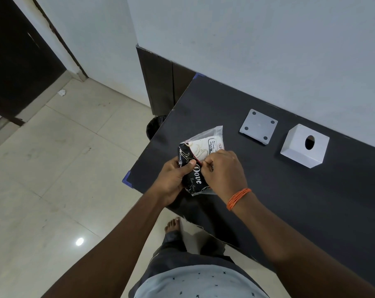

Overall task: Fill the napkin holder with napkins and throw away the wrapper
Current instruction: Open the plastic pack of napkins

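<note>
Left hand (173, 179) wraps the near end of the pack (200, 162), thumb clamped across the black print, bracing it above the desk's (268, 201) near left corner. Right hand (223, 168) comes in from the right, fingertips bunched and pinching the wrapper at the middle of the pack, close to the left thumb, a grip that looks set to tear the plastic between the two hands. The pack is tilted, its clear far end sticking up and away, the napkins apparently all inside; I judge the opening is only getting started. An orange band (239, 198) sits on the right wrist. Out to the right on the desk, well apart from the hands, the holder (304, 146) lies as two pieces: a white cube with a round hole, and just left of it the flat base plate (258, 126), feet up, so the cube seems ready for loading. Beyond the desk's left edge, a bin (155, 125) with a dark liner waits on the floor (64, 147) for the wrapper.
</note>
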